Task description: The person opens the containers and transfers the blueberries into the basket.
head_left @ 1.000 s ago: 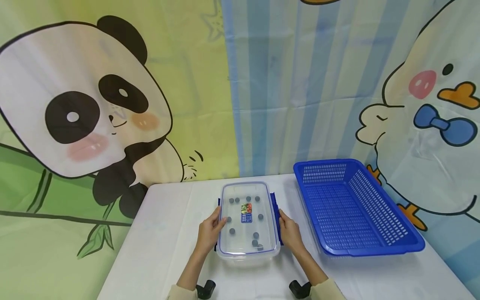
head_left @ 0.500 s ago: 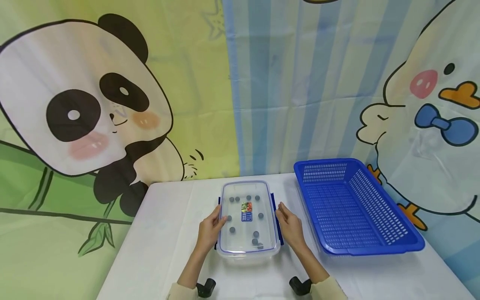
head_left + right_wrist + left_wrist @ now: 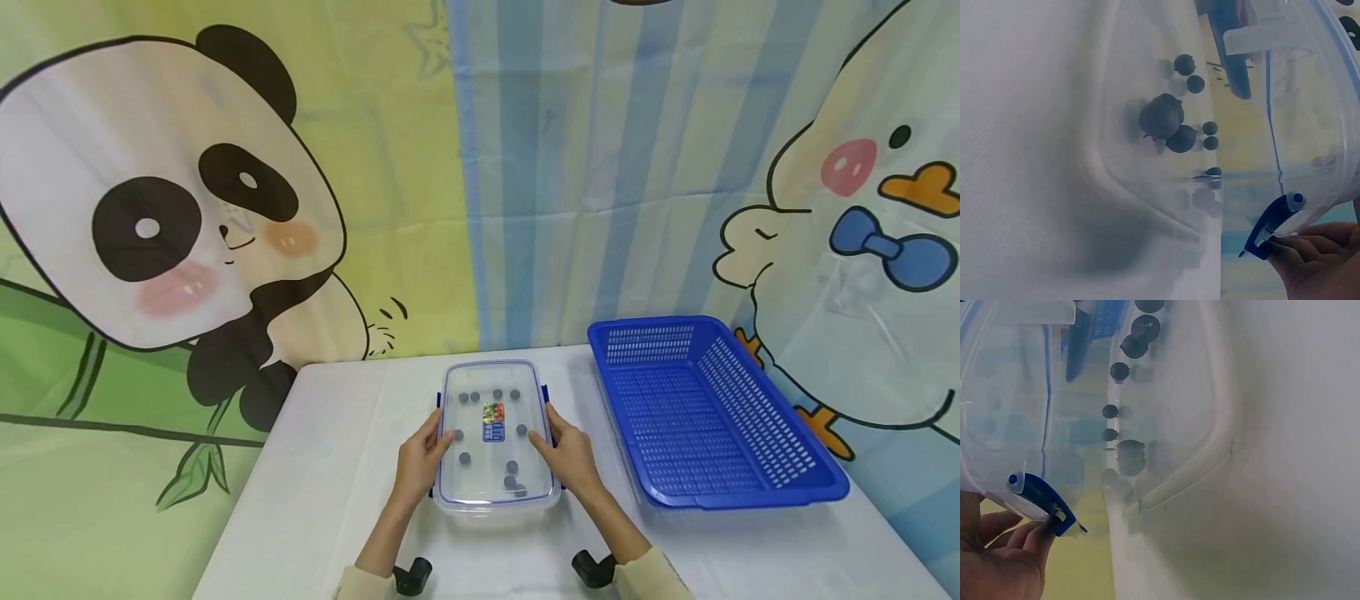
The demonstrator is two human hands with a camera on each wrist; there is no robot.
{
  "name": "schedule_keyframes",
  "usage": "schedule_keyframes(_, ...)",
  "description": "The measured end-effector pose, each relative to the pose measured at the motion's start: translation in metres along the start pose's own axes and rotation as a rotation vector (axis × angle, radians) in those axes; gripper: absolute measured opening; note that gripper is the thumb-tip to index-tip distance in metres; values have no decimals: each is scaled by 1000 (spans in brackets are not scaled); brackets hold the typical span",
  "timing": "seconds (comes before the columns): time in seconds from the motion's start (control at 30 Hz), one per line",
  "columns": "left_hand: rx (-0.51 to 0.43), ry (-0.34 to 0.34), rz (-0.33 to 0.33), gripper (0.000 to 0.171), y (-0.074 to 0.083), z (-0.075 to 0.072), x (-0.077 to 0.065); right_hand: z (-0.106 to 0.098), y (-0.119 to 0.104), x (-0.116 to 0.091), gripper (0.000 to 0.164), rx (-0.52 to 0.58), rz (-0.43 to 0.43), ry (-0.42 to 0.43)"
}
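A clear plastic food container [image 3: 483, 487] with a clear lid, a blue seal line and blue side clips sits on the white table. Several round dark blueberries [image 3: 465, 458] lie spread inside it. On its left side my left hand [image 3: 416, 467] grips the edge, thumb over the lid. The right hand [image 3: 572, 460] holds the opposite edge the same way, thumb on top. The left clip [image 3: 1047, 503] stands angled outward with the left fingertips against it. In the right wrist view, fingers touch the right clip [image 3: 1272, 225], also angled outward.
A blue plastic basket [image 3: 690, 425] with slotted walls stands to the right on the white tablecloth [image 3: 337, 492]. Behind the table hangs a curtain [image 3: 555, 183] printed with a panda and a white bird.
My right hand loosened from the right side, its fingers straightening, then took hold again with its thumb over the lid. The left hand and the container stayed in place.
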State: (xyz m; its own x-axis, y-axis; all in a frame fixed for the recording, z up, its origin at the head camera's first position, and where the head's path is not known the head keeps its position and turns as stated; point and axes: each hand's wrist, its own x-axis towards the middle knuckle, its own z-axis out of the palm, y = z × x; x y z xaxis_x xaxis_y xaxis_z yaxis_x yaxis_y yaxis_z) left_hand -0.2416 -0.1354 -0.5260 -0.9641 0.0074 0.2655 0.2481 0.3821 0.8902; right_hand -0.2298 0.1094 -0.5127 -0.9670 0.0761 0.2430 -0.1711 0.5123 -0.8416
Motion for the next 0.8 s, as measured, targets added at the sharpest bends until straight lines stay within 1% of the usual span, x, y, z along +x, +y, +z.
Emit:
schedule_keyframes(0.1,6,8,-16,52,0,0,-1,1,0,-1,62,-19,-6,-21)
schedule_keyframes(0.2,39,7,-16,51,1,2,-2,1,1,-2,62,-13,-4,-31)
schedule_keyframes(0.3,64,8,-9,50,1,3,-3,2,1,-2,61,-8,-5,-26)
schedule_keyframes(0.43,73,20,-8,49,1,5,-4,3,2,-2,61,-12,4,-10)
schedule_keyframes(0.53,102,24,6,48,2,5,-5,5,3,-2,61,-15,14,3)
schedule_keyframes(0.67,131,29,17,47,6,7,-5,6,3,-3,60,-13,19,17)
schedule_keyframes(0.8,133,39,7,47,10,9,-5,7,2,-3,58,-16,21,23)
